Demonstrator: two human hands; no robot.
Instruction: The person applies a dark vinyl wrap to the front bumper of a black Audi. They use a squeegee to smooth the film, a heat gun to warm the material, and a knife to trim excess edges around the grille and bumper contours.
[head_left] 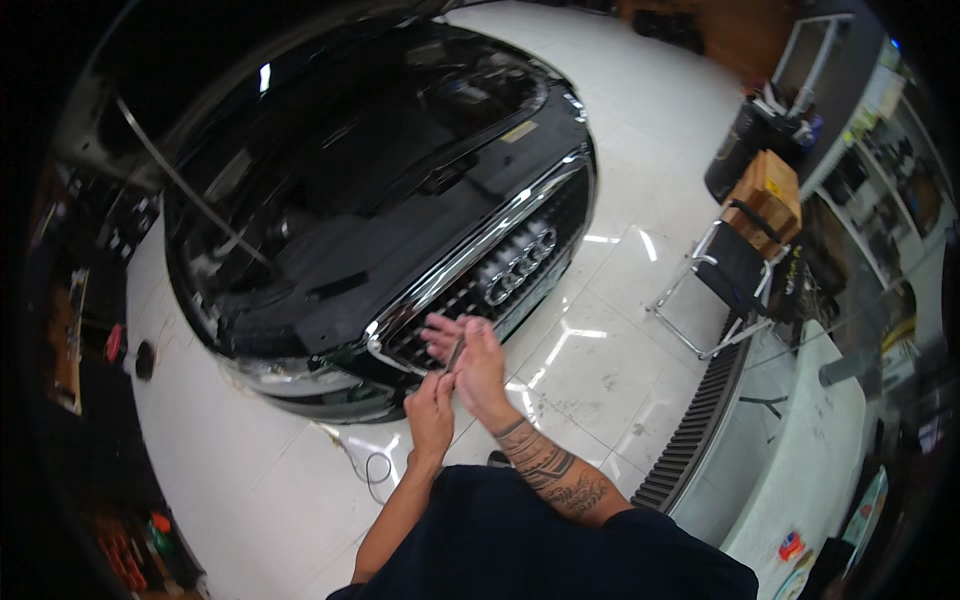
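The dark car (380,140) stands in front of me with its hood raised, a chrome-framed grille (450,300) facing me. My left hand (430,410) is closed on a thin dark object (452,358), too small to identify. My right hand (470,355) is just above and right of it, fingers spread and palm against that object. Both hands are in front of the grille's lower left part; whether either touches the car I cannot tell.
A hood prop (190,185) crosses the engine bay. At right are a folding chair (730,270), cardboard boxes (765,195), a floor grate (680,430), a pale curved table (800,430) and shelving (870,200). A cable (377,475) lies on tiles; dark racks line the left.
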